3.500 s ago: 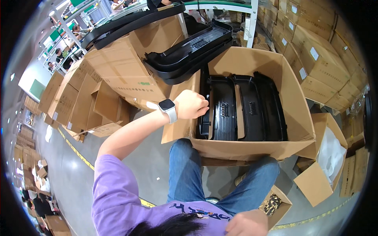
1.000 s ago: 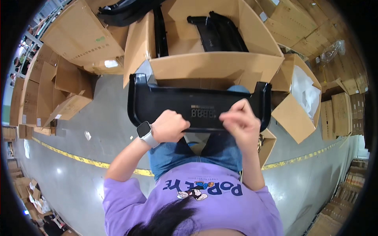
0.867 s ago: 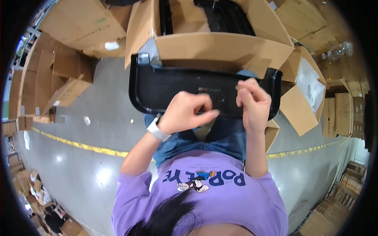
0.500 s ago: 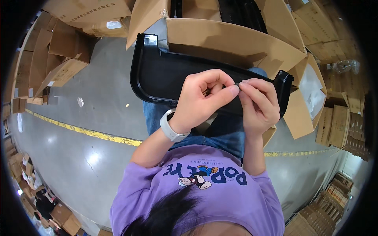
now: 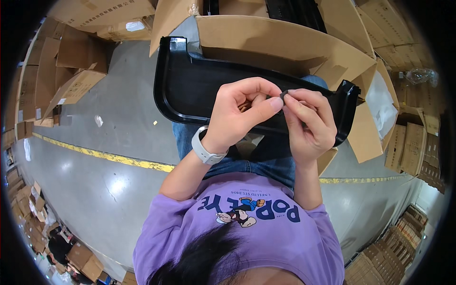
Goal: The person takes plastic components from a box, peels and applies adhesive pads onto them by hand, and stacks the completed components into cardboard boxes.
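A small dark grey piece [image 5: 284, 97], its exact shape and material too hard to make out, sits between the fingertips of both hands, above the middle of the black panel's near side. The left hand [image 5: 240, 107] pinches it from the left with thumb and forefinger, its other fingers curled; something tan shows inside that curl, too little of it to identify. The right hand [image 5: 311, 121] grips the piece from the opposite side with thumb and fingertips — the two hands all but meet there.

Below them, a long, shallow, glossy black plastic panel [image 5: 187, 83] with rounded corners and a raised rim lies across the thighs in blue denim jeans [image 5: 186, 142]. Its left end extends well past the left hand, its right end just past the right hand; the hands cover part of its middle.

A pale grey watch strap [image 5: 204, 148] circles the left wrist, and a purple printed T-shirt [image 5: 304, 247] fills the lower view.

Just beyond the panel stands a large open brown cardboard box [image 5: 285, 42] with more black plastic panels [image 5: 299, 14] inside. To the right is a smaller open carton [image 5: 363, 137] with white sheeting [image 5: 382, 99] — and on the left, brown boxes [image 5: 78, 85] stand on a grey floor [image 5: 128, 90] crossed by a yellow line [image 5: 104, 156].
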A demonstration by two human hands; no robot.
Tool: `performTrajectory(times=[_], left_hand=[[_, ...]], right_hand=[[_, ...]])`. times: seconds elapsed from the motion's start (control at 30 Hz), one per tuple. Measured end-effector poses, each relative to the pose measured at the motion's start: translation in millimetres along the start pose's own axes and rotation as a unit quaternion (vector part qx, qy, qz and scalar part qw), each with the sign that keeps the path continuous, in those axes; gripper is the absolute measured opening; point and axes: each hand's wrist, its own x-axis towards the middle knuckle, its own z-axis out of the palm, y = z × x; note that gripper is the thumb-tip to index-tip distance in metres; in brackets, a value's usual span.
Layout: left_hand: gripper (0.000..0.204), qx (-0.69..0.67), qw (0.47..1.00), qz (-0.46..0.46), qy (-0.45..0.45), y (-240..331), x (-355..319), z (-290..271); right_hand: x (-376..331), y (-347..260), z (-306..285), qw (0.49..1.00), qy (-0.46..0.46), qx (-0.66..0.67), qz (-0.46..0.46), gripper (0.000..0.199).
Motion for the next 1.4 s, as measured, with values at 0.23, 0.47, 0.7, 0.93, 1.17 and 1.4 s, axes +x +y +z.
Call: performTrajectory(times=[0.23,0.47,0.7,0.93,1.17,1.4], left_hand=[[0.009,0.024,0.999,-0.010,-0.019,-2.4,3.4,-4.0],[0.011,-0.032,0.999,-0.001,-0.031,-11.8,1.1,-4.4],[0.011,-0.059,0.998,0.016,-0.022,-13.3,-2.6,2.9],[0.007,0.010,1.000,0.004,0.022,-9.2,-4.2,11.9],[0.010,0.000,1.000,-0.006,-0.002,-13.2,-2.4,4.0],[0.011,0.032,0.999,-0.009,0.015,-16.6,-0.2,1.5]], right_hand=[[-5.6,0.9,-1.1,1.000,-0.005,0.014,0.010,0.020],[-18.9,-1.8,1.6,0.975,0.010,0.151,0.164,0.018],[-21.8,3.5,2.7,0.963,0.018,0.213,0.166,0.018],[-18.7,2.3,4.5,0.962,0.042,0.223,0.151,0.017],[-14.3,0.0,0.6,0.979,0.029,0.125,0.160,0.016],[-16.6,3.4,3.3,0.991,0.021,0.059,0.119,0.016]])
